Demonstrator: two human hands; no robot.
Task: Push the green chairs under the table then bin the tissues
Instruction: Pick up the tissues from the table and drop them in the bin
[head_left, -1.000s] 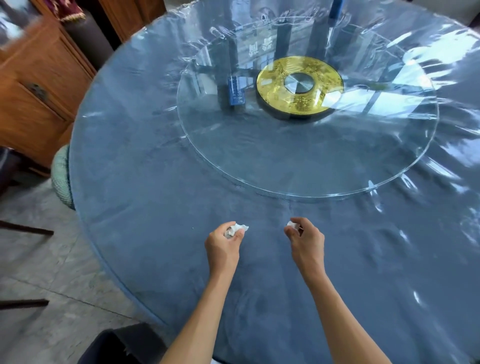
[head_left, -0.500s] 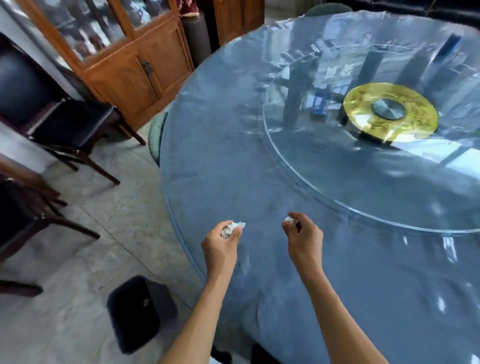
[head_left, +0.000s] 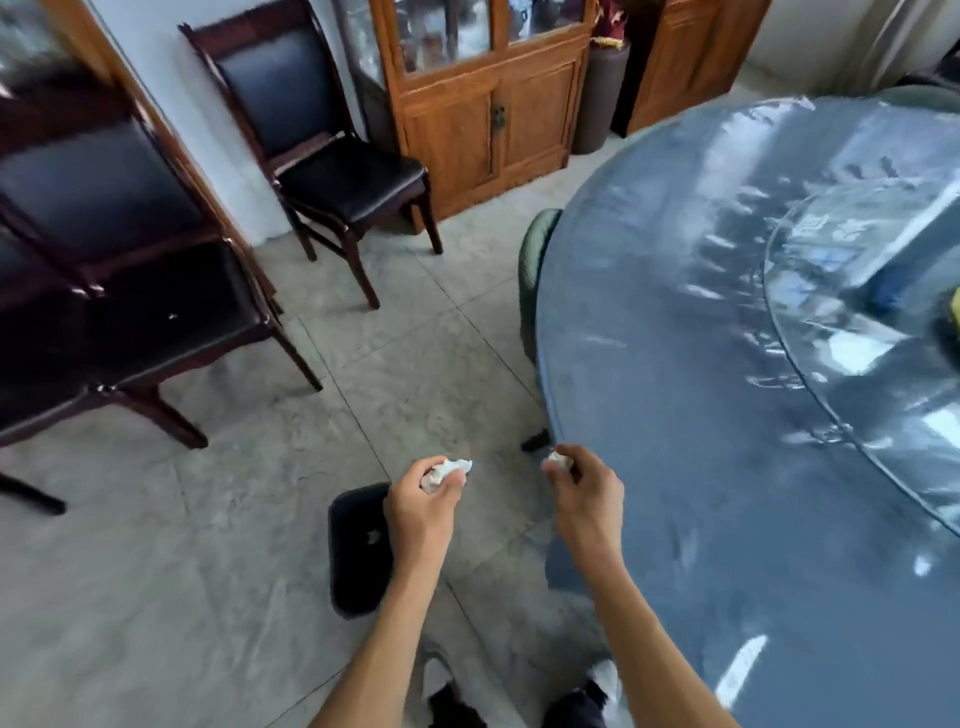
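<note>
Left hand (head_left: 423, 512) & right hand (head_left: 587, 499) each pinch a crumpled white tissue wad (head_left: 448, 470) (head_left: 557, 460) w/ fingertips; light, soft, crushable, so loose pinch probably enough til over black floor bin (head_left: 358, 551)

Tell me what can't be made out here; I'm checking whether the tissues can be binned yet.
Head view only:
- Black bin: left hand and forearm cover part; contents too dark to tell.
- Tissues: mostly hidden by closed fingers.
- Green chair: mostly hidden under the table.
- Table: cut off by the right edge.
</note>
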